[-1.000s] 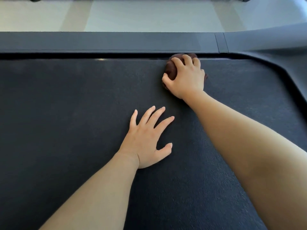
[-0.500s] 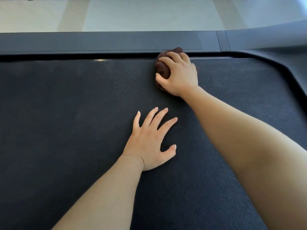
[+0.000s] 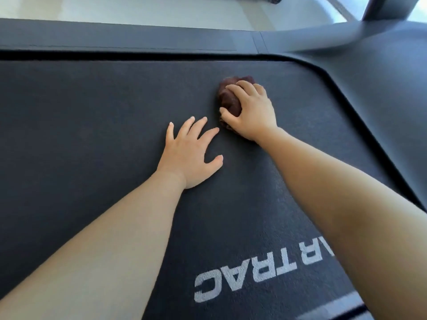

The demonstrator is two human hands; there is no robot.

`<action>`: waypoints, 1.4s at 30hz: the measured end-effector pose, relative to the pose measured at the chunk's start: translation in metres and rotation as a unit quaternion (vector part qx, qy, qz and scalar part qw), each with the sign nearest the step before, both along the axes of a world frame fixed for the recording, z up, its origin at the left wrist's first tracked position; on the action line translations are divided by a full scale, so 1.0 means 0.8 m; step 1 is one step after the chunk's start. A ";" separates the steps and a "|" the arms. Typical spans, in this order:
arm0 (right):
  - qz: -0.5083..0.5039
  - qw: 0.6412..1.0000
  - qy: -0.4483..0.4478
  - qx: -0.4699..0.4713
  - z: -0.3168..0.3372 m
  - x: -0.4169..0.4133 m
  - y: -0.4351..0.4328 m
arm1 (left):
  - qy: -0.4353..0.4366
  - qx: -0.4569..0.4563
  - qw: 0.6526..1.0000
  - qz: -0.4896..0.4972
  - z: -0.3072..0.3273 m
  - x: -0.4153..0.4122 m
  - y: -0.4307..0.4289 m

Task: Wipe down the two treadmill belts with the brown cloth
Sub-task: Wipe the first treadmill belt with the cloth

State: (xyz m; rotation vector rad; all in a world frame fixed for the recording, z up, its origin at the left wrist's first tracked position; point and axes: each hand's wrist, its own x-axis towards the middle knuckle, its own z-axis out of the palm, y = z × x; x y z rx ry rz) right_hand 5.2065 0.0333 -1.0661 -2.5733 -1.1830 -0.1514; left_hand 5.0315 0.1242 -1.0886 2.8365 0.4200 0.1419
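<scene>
Dark treadmill belt [image 3: 92, 135] under both hands, grey side rail [image 3: 115, 40] beyond them, white lettering [image 3: 254, 271] behind the wrists. Left hand [image 3: 189, 155] flat on belt, fingers spread, just beside right hand [image 3: 251, 112], whose curled fingers grip the bunched brown cloth [image 3: 228, 98] against the belt.

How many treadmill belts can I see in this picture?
1. The black treadmill belt fills most of the view, under the flat left hand and the right hand gripping the brown cloth. Any second belt lies outside the frame.
</scene>
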 end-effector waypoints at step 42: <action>0.040 0.998 0.006 0.049 -0.015 0.174 0.041 | -0.039 0.026 0.989 0.137 -0.009 0.154 -0.018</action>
